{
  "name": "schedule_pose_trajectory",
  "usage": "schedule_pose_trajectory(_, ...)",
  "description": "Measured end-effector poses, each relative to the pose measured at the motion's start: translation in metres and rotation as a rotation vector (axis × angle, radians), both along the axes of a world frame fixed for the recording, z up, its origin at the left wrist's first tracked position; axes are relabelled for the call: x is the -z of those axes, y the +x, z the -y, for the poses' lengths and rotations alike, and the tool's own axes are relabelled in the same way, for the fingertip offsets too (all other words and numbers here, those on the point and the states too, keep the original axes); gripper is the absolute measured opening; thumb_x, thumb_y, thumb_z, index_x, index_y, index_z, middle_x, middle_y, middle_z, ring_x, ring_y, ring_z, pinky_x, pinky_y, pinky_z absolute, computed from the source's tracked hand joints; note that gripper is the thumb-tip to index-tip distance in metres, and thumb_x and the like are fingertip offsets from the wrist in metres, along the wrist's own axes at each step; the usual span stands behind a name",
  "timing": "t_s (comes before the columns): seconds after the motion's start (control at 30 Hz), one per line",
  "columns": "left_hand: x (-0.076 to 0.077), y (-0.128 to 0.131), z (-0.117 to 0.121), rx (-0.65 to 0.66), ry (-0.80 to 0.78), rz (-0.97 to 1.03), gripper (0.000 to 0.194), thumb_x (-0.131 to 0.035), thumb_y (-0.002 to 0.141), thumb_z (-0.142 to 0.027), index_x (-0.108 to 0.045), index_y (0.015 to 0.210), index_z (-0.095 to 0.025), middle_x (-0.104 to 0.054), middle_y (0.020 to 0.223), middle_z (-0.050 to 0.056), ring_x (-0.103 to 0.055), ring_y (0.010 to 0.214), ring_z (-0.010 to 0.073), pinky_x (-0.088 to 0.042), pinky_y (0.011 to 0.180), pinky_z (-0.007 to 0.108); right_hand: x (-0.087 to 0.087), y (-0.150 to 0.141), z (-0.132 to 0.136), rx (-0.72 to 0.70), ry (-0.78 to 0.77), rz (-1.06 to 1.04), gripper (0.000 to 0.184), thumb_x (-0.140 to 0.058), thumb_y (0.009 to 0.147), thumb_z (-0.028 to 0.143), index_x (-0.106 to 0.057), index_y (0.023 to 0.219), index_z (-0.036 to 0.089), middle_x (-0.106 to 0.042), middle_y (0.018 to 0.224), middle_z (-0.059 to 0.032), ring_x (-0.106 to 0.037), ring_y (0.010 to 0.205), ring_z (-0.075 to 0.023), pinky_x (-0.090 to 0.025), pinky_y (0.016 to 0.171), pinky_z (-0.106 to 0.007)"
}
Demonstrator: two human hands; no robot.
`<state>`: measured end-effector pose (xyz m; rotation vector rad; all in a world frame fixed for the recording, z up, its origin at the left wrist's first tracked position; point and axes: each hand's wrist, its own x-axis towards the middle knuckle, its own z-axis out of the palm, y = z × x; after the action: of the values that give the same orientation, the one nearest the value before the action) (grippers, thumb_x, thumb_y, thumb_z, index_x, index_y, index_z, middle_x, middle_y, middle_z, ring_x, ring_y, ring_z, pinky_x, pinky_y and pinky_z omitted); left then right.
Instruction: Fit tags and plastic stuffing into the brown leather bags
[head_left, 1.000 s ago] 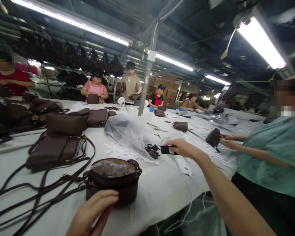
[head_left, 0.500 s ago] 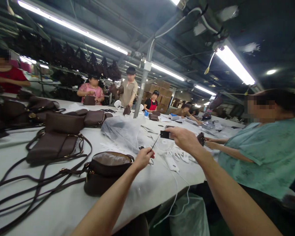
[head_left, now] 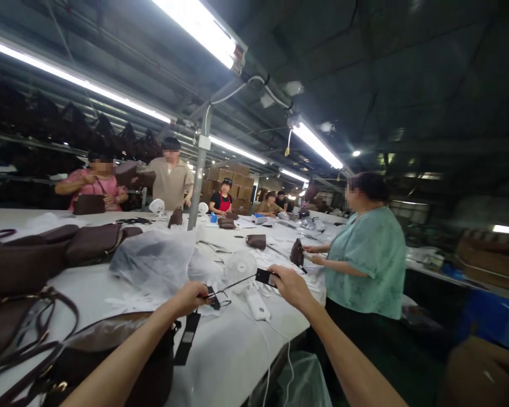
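Observation:
My right hand (head_left: 289, 284) pinches a small black hang tag (head_left: 264, 276) above the white table (head_left: 233, 350). A thin black string runs from the tag down to my left hand (head_left: 188, 298), which is closed on the string's other end next to a bunch of black tags (head_left: 214, 298). A longer black tag (head_left: 186, 338) hangs below my left hand. A round brown bag (head_left: 123, 362) stuffed with plastic lies under my left forearm at the table's near edge.
Brown bags with straps (head_left: 29, 265) lie at the left. A clear plastic bag (head_left: 156, 257), a small white fan (head_left: 240, 265) and a white cable (head_left: 275, 350) lie ahead. A person in a green shirt (head_left: 371, 260) holds a small bag at the right. Several more people work at the far side.
The view has swung right and up. Both hands have moved apart slightly with the string taut between them; my left hand left the round bag a second ago and took hold of the string.

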<state>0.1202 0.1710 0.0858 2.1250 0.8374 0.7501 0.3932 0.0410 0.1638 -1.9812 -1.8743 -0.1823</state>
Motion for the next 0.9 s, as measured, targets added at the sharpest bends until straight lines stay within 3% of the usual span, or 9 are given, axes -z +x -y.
schedule_pose_trajectory(0.2, 0.000, -0.002, -0.017, -0.002, -0.016, -0.078, 0.012, -0.059, 0.052, -0.028, -0.054, 0.047, -0.018, -0.046, 0.043, -0.004, -0.043, 0.050, 0.0130, -0.029, 0.052, 0.024, 0.026, 0.013, -0.004, -0.163, -0.015, -0.194, 0.024, -0.050, 0.079, 0.015, -0.069, 0.091, 0.022, -0.071, 0.086, -0.0011, -0.062, 0.082, -0.0181, -0.042, 0.073, -0.025)
schedule_pose_trajectory(0.3, -0.008, 0.001, -0.020, -0.018, -0.031, -0.044, 0.019, -0.057, 0.061, -0.036, -0.058, 0.054, -0.018, -0.052, 0.048, -0.003, -0.045, 0.052, 0.0136, -0.032, 0.051, 0.023, 0.043, 0.015, -0.009, -0.215, -0.066, -0.223, 0.020, -0.056, 0.069, 0.013, -0.069, 0.082, 0.020, -0.070, 0.077, -0.0003, -0.062, 0.076, -0.0185, -0.042, 0.070, -0.025)
schedule_pose_trajectory(0.4, -0.011, 0.004, -0.022, -0.063, -0.100, -0.026, 0.026, -0.055, 0.070, -0.038, -0.060, 0.058, -0.016, -0.052, 0.048, -0.002, -0.046, 0.049, 0.0130, -0.034, 0.049, 0.023, 0.053, 0.010, -0.014, -0.249, -0.091, -0.254, 0.022, -0.055, 0.072, 0.016, -0.070, 0.088, 0.021, -0.070, 0.078, 0.0007, -0.062, 0.075, -0.0170, -0.043, 0.070, -0.024)
schedule_pose_trajectory(0.53, -0.003, -0.003, -0.036, -0.272, -0.163, 0.026, 0.024, -0.054, 0.085, -0.031, -0.062, 0.070, -0.014, -0.053, 0.055, -0.003, -0.050, 0.054, 0.0119, -0.040, 0.054, 0.023, 0.054, 0.013, -0.024, -0.235, -0.061, -0.297, 0.022, -0.052, 0.074, 0.021, -0.069, 0.088, 0.021, -0.070, 0.081, -0.0021, -0.061, 0.079, -0.0202, -0.043, 0.076, -0.030)
schedule_pose_trajectory(0.7, -0.001, -0.030, -0.054, -0.507, -0.243, 0.126, 0.028, -0.055, 0.093, -0.039, -0.060, 0.102, -0.013, -0.064, 0.093, 0.004, -0.061, 0.074, 0.0137, -0.053, 0.067, 0.031, 0.057, 0.043, -0.033, -0.105, 0.061, -0.356, 0.025, -0.049, 0.076, 0.032, -0.065, 0.092, 0.021, -0.069, 0.087, -0.0058, -0.060, 0.083, -0.0238, -0.043, 0.080, -0.036)
schedule_pose_trajectory(0.8, -0.005, -0.042, -0.051, -0.492, -0.310, 0.191, 0.029, -0.051, 0.094, -0.038, -0.059, 0.109, -0.013, -0.065, 0.092, 0.005, -0.063, 0.074, 0.0143, -0.054, 0.067, 0.031, 0.060, 0.050, -0.025, -0.130, 0.038, -0.570, 0.030, -0.054, 0.075, 0.041, -0.064, 0.093, 0.019, -0.068, 0.078, -0.0033, -0.060, 0.073, -0.0208, -0.045, 0.069, -0.033)
schedule_pose_trajectory(0.9, -0.010, -0.041, -0.040, -0.386, -0.370, 0.206, 0.031, -0.059, 0.085, -0.030, -0.060, 0.110, -0.011, -0.068, 0.090, 0.007, -0.066, 0.082, 0.0194, -0.054, 0.071, 0.032, 0.057, 0.035, -0.011, -0.246, -0.083, -0.775, 0.038, -0.060, 0.073, 0.047, -0.064, 0.097, 0.018, -0.068, 0.080, -0.0024, -0.060, 0.070, -0.0180, -0.046, 0.064, -0.029)
